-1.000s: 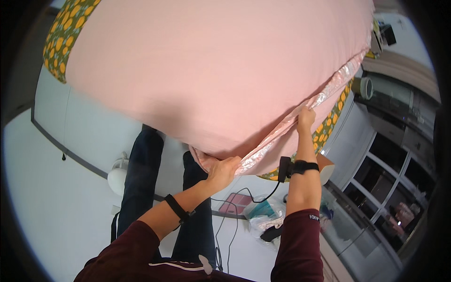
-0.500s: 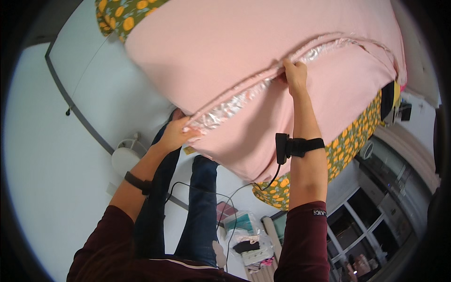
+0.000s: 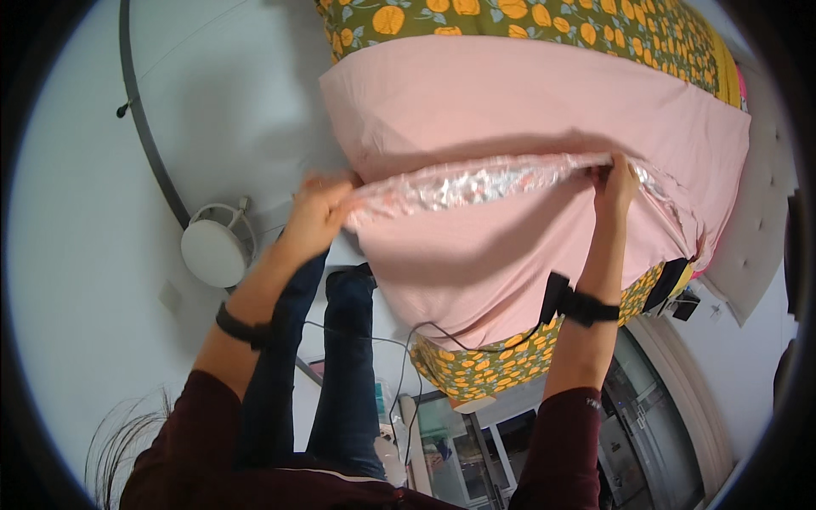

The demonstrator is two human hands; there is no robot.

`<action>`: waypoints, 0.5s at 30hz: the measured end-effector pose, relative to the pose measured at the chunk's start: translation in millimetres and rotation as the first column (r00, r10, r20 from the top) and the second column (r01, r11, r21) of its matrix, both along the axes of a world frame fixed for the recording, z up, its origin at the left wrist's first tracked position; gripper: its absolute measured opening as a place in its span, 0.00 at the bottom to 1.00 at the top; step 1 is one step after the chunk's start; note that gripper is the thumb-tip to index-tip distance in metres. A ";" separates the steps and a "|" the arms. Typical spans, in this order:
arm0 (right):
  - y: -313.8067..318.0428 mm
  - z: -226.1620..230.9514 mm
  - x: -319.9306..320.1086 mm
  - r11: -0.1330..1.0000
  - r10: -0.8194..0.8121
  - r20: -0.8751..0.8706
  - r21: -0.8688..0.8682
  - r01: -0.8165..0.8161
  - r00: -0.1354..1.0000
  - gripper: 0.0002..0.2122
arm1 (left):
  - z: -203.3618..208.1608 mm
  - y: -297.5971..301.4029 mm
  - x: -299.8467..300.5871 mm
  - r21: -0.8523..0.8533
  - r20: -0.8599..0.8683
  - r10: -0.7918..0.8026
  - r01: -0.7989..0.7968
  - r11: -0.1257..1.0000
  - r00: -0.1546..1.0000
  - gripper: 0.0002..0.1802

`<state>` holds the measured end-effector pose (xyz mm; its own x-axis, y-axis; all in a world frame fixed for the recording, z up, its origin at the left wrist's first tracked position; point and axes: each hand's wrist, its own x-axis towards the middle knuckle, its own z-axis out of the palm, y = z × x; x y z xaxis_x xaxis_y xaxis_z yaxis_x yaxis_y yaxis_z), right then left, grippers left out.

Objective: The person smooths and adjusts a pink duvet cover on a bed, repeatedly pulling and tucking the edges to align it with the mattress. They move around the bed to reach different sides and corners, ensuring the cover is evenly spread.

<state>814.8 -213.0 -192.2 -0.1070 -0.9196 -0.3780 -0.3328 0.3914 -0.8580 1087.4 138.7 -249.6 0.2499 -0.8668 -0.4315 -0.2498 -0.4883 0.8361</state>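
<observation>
I have the pink cover (image 3: 510, 93) across the middle of my view, lying over a bed, with bedding in a green and orange fruit pattern (image 3: 552, 25) showing beyond its far edge and again below its near side. A shiny, pale, ruffled band (image 3: 476, 189) crosses the cover from left to right, drawn up into a ridge between the two hands, and the fabric under it hangs in soft, shadowed folds. At the band's left end I see the left hand (image 3: 316, 212), slightly blurred, its fingers clenched round the edge of the cloth. Toward the other end, the right hand (image 3: 618, 183) grasps the same edge, fingers curled over it and partly hidden in the fold. A black strap (image 3: 242, 327) circles the left forearm; the right one wears a black strapped device (image 3: 582, 306), from which a dark cable (image 3: 463, 347) loops leftward below the bed. Past the right end of the cover I make out a pale, buttoned headboard (image 3: 756, 204). On the left, near the person's dark trousers (image 3: 344, 391), a round white stool (image 3: 214, 252) stands on the pale floor (image 3: 85, 212), beside a dark grey strip (image 3: 146, 136).
</observation>
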 end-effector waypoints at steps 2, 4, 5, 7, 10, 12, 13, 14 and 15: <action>-16.2 -23.2 30.3 0.996 -0.022 -0.052 0.082 0.026 0.998 0.05 | -19.3 -20.5 26.8 -0.142 0.193 -0.029 0.058 0.988 0.981 0.13; -21.5 -47.6 44.7 0.980 -0.064 -0.124 0.180 0.086 0.990 0.06 | -35.9 -27.4 40.7 -0.078 0.135 -0.125 0.136 0.988 0.983 0.11; -22.8 -56.1 46.4 0.962 -0.097 -0.177 0.237 0.138 0.980 0.07 | -43.3 -28.7 45.9 -0.034 0.123 -0.226 0.231 0.972 0.966 0.11; -23.5 -63.6 44.8 0.963 -0.049 -0.241 0.247 0.110 0.969 0.07 | -52.8 -28.4 53.0 0.123 -0.007 -0.382 0.380 0.917 0.924 0.10; -31.0 -50.4 35.6 0.946 0.026 -0.221 0.320 0.047 0.975 0.09 | -50.8 -22.2 63.9 -0.007 -0.102 -0.278 0.279 0.960 0.955 0.11; -42.7 -36.9 33.7 0.942 -0.072 -0.006 0.328 0.070 0.997 0.09 | -39.5 -13.9 80.6 -0.064 -0.057 -0.171 0.168 0.984 0.984 0.11; -53.6 -29.3 33.5 0.951 -0.092 0.072 0.303 0.066 0.993 0.09 | -33.3 -10.9 91.2 -0.103 -0.050 -0.121 0.115 0.988 0.991 0.11; -61.7 -23.9 33.2 0.958 -0.097 0.158 0.284 0.049 0.983 0.09 | -33.4 -14.5 103.5 -0.046 0.022 -0.113 0.114 0.992 0.993 0.11; -68.7 -25.8 36.1 0.971 -0.077 0.148 0.236 0.041 0.986 0.09 | -37.3 -22.3 115.9 -0.041 0.080 -0.104 0.107 0.993 0.991 0.12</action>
<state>850.9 -281.7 -218.0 -0.0814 -0.7991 -0.5956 -0.1731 0.5999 -0.7811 1203.3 116.5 -286.9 0.1872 -0.9082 -0.3744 -0.3626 -0.4181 0.8329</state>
